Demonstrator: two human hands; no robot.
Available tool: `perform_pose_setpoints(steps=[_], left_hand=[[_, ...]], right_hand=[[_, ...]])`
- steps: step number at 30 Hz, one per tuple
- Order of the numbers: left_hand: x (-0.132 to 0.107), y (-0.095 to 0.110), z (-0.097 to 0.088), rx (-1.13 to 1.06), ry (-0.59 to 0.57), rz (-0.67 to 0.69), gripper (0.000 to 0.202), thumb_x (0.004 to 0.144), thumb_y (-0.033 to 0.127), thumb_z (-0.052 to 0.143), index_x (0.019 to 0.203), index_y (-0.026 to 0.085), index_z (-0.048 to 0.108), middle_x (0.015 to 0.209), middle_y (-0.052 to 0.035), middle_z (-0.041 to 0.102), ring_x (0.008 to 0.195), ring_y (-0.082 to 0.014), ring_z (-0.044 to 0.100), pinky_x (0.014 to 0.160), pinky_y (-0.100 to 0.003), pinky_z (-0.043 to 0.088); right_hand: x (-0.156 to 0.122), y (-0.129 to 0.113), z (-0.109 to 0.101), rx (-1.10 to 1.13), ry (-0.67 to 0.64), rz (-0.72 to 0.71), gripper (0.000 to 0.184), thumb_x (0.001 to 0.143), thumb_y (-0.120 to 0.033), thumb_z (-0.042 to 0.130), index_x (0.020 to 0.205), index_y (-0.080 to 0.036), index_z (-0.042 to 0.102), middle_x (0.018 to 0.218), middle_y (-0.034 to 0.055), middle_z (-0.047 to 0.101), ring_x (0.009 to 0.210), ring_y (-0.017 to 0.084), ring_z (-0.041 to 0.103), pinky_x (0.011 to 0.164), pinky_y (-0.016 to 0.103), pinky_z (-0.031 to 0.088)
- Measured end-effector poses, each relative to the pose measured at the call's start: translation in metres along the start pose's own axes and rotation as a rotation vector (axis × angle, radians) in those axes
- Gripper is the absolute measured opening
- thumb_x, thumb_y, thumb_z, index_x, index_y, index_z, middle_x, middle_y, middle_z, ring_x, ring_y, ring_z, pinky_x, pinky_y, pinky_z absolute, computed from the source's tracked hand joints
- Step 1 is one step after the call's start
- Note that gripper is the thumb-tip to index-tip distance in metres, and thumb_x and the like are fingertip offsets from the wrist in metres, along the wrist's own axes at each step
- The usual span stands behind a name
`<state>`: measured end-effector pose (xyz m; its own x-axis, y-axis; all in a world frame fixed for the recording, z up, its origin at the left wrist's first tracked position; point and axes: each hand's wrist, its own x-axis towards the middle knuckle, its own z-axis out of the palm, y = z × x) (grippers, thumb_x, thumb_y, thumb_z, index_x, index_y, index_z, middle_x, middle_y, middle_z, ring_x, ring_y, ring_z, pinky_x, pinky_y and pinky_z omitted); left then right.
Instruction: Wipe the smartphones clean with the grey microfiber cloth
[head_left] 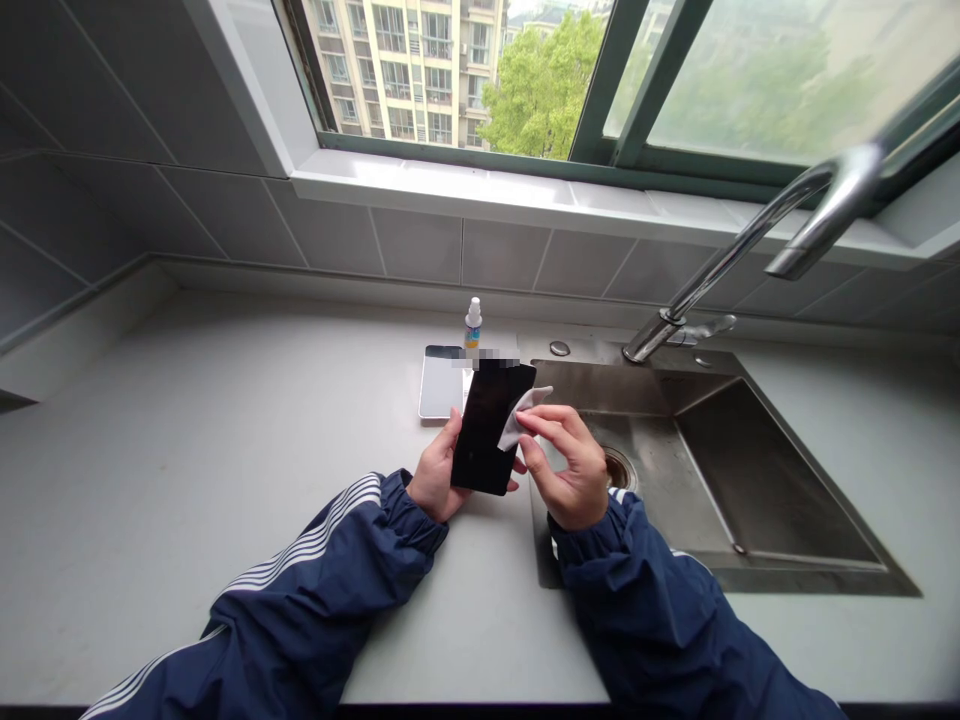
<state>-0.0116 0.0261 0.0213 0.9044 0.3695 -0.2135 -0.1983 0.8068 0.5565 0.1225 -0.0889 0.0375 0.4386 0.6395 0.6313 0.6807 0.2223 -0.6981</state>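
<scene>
Left hand: the left hand (439, 472) is closed around the black smartphone (489, 430), its palm and fingers curled behind the lower part, with the thumb along the phone's left side.

Right hand: the right hand (568, 470) is closed in a pinch on a grey cloth (522, 418), its fingertips (534, 424) pressing the cloth against the phone's right edge and screen.

Phone: it sits between the hands, above the counter near its front, just left of the sink. Its long axis runs away from the person, with the far end leaning right and the dark screen facing up toward the camera.

Arms: both forearms, in navy sleeves with white stripes (322, 590), reach in from the near edge and angle toward each other, wrists bent inward.

Sink: the stainless steel sink (694, 470) lies under and beyond the right hand, with its drain (619, 468) just beyond that hand.

Back of counter: a small spray bottle (472, 325) stands behind the phone, beside a pale flat rectangular device (441, 382). A chrome faucet (739, 235) rises at the sink's far edge, below the window (480, 185).
</scene>
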Motion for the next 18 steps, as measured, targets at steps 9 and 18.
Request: perform_pose_setpoints(steps=[9,18], left_hand=[[0.001,-0.003,0.005,-0.108,0.119,0.103,0.048,0.103,0.043,0.041,0.101,0.009,0.075,0.094,-0.0125,0.077,0.089,-0.0222,0.074,0.090,-0.034,0.057],[0.000,-0.004,0.008,-0.066,0.112,0.093,0.051,0.104,0.044,0.037,0.115,0.008,0.072,0.101,-0.0139,0.078,0.100,-0.0272,0.074,0.101,-0.042,0.052]], right_hand=[[-0.010,-0.004,0.002,-0.298,-0.193,-0.286,0.045,0.088,-0.020,0.064,0.132,-0.029,0.064,0.128,0.0041,0.069,0.130,0.030,0.055,0.106,0.050,0.048],[-0.011,-0.008,0.004,-0.406,-0.265,-0.275,0.059,0.098,-0.030,0.050,0.154,-0.020,0.036,0.155,0.0136,0.046,0.145,0.030,0.041,0.119,0.054,0.031]])
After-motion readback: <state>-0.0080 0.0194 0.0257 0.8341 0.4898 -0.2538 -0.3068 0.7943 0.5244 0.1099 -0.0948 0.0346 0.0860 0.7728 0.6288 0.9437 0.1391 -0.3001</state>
